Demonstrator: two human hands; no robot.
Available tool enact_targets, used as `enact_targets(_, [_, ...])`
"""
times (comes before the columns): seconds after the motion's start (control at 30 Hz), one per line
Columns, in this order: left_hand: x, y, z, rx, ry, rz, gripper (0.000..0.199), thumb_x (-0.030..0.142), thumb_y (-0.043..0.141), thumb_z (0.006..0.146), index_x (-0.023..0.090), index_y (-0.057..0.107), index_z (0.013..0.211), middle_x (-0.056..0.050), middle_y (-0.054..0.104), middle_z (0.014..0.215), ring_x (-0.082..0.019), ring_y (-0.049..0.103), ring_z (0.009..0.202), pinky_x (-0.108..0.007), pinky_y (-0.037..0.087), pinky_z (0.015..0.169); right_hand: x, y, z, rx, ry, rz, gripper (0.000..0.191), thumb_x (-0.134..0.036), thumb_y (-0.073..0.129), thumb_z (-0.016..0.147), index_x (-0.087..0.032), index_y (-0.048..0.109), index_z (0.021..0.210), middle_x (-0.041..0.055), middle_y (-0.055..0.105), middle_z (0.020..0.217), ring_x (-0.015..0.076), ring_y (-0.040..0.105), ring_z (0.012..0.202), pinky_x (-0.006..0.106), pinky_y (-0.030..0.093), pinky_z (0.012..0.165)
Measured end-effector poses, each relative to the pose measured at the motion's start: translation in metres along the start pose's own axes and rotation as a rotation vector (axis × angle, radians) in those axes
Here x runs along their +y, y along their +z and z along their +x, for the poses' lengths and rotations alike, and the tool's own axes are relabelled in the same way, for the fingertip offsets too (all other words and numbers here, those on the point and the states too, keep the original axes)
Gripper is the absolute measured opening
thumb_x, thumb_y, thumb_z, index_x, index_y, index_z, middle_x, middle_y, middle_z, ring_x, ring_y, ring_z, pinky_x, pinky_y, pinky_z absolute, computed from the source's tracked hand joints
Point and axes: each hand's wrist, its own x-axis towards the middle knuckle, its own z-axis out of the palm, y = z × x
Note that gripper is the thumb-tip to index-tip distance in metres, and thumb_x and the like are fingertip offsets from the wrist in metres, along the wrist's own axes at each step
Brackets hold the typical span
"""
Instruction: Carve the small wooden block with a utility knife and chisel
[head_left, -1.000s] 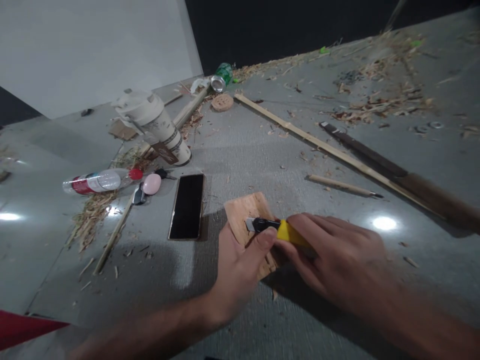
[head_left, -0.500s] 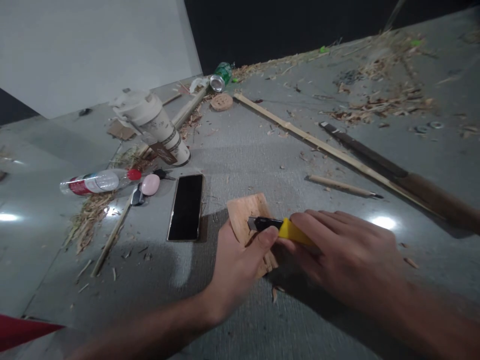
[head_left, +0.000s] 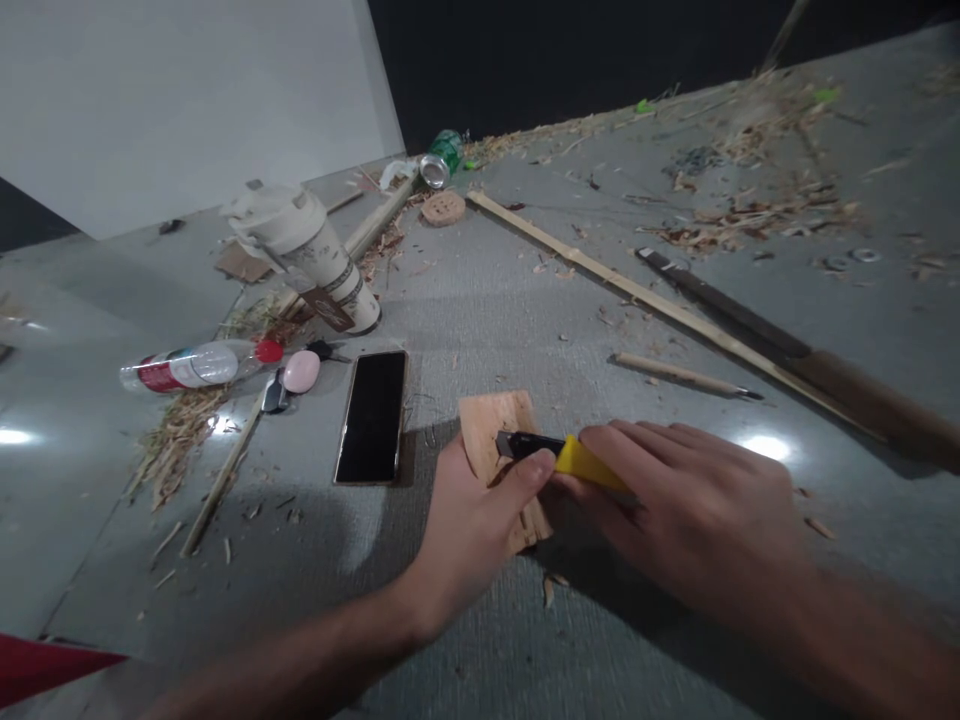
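Observation:
A small flat piece of wood (head_left: 495, 412) is gripped in my left hand (head_left: 472, 510), whose thumb rests along the knife near its blade. My right hand (head_left: 690, 490) is closed around a yellow and black utility knife (head_left: 592, 466). Its short blade touches the face of the wood, pointing left. The lower part of the wood shows below my left thumb; my left fingers are mostly hidden behind it. Some thin shavings (head_left: 550, 588) lie on the grey surface just below the wood.
Left of my hands lie a phone (head_left: 373, 418), a pink case (head_left: 301, 371) and a plastic bottle (head_left: 202, 366). A white tumbler (head_left: 322, 265) stands behind them. To the right are a pencil-like stick (head_left: 682, 375), a long wooden strip (head_left: 600, 268) and a dark-bladed tool (head_left: 735, 310).
Almost nothing differs. The wood has tilted very slightly in my left hand, and the knife blade stays against it at nearly the same spot.

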Motion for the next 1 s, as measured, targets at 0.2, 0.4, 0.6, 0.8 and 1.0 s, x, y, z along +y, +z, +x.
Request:
enact_targets(0.2, [0.0010, -0.0016, 0.0006, -0.025, 0.004, 0.013, 0.035, 0.044, 0.087, 0.084, 0.017, 0.066, 0.092, -0.002, 0.062, 0.082, -0.016, 0.062, 0.073, -0.026, 0.053, 0.063, 0.0000, 0.0002, -0.0005, 0.002, 0.000, -0.011, 0.030, -0.042, 0.060, 0.106, -0.022, 0.057, 0.083, 0.0008, 0.068, 0.072, 0.0200, 0.067, 0.062, 0.037, 0.036, 0.059])
enact_targets(0.4, [0.0009, -0.0011, 0.0020, -0.026, -0.004, 0.011, 0.035, 0.046, 0.086, 0.084, 0.018, 0.065, 0.091, -0.001, 0.062, 0.081, -0.016, 0.062, 0.073, -0.027, 0.053, 0.065, 0.0001, 0.0004, -0.0010, -0.005, 0.010, -0.017, 0.030, -0.042, 0.059, 0.107, -0.022, 0.059, 0.084, 0.0009, 0.070, 0.073, 0.0194, 0.067, 0.062, 0.036, 0.036, 0.060])
enact_targets(0.6, [-0.0020, -0.0020, 0.0035, -0.034, -0.002, -0.011, 0.035, 0.044, 0.086, 0.085, 0.017, 0.065, 0.093, -0.002, 0.063, 0.085, -0.016, 0.063, 0.076, -0.026, 0.053, 0.068, -0.0001, -0.0004, -0.0019, -0.002, 0.008, -0.017, 0.029, -0.040, 0.060, 0.106, -0.022, 0.058, 0.083, 0.0000, 0.068, 0.071, 0.0186, 0.065, 0.061, 0.036, 0.034, 0.061])
enact_targets(0.8, [-0.0029, -0.0029, 0.0048, -0.062, -0.007, -0.054, 0.036, 0.043, 0.088, 0.084, 0.017, 0.066, 0.095, -0.002, 0.064, 0.088, -0.015, 0.063, 0.078, -0.027, 0.054, 0.070, -0.0005, -0.0011, -0.0011, -0.014, 0.006, -0.028, 0.029, -0.039, 0.058, 0.107, -0.023, 0.056, 0.083, -0.0006, 0.066, 0.071, 0.0184, 0.064, 0.061, 0.035, 0.033, 0.060])
enact_targets(1.0, [-0.0010, -0.0028, 0.0057, -0.049, -0.012, -0.040, 0.036, 0.043, 0.088, 0.083, 0.017, 0.066, 0.094, -0.001, 0.063, 0.086, -0.015, 0.062, 0.077, -0.026, 0.053, 0.069, -0.0003, -0.0011, -0.0001, -0.010, -0.001, -0.038, 0.028, -0.038, 0.059, 0.106, -0.023, 0.056, 0.083, -0.0009, 0.065, 0.071, 0.0188, 0.063, 0.061, 0.035, 0.035, 0.061])
